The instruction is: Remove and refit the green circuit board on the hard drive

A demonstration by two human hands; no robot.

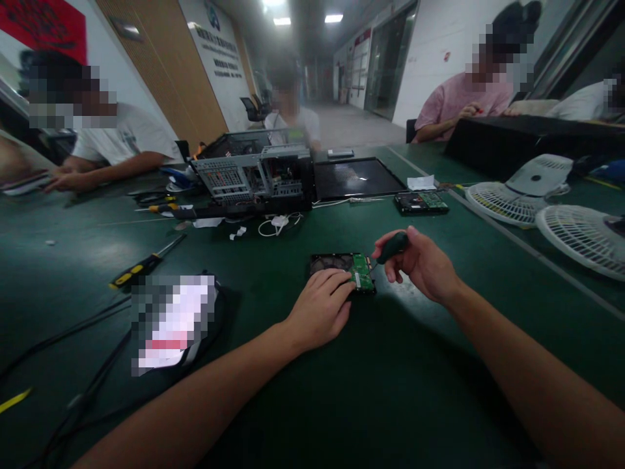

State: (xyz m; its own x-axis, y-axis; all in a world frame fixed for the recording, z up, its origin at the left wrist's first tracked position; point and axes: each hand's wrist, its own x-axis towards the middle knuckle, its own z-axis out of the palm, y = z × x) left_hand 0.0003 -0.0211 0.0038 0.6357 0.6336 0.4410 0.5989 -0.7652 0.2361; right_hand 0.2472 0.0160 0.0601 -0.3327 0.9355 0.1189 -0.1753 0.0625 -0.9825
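A hard drive [333,263] with a green circuit board lies flat on the green table in front of me. My left hand [319,306] holds it against the table, the fingers lying over its near side and partly hiding it. In my right hand [422,264] is a screwdriver [393,247] with a dark handle, gripped between thumb and fingers and tilted. Its thin shaft points down at the board's right end; whether the tip touches a screw is too small to tell.
An open computer case [254,176] stands at the back, beside a dark flat panel [359,177]. Another hard drive [420,202] lies to the right, near white fan parts [508,202]. On the left are a yellow-black screwdriver [141,267], a blurred bright-screened device [178,322] and cables. Several people sit around.
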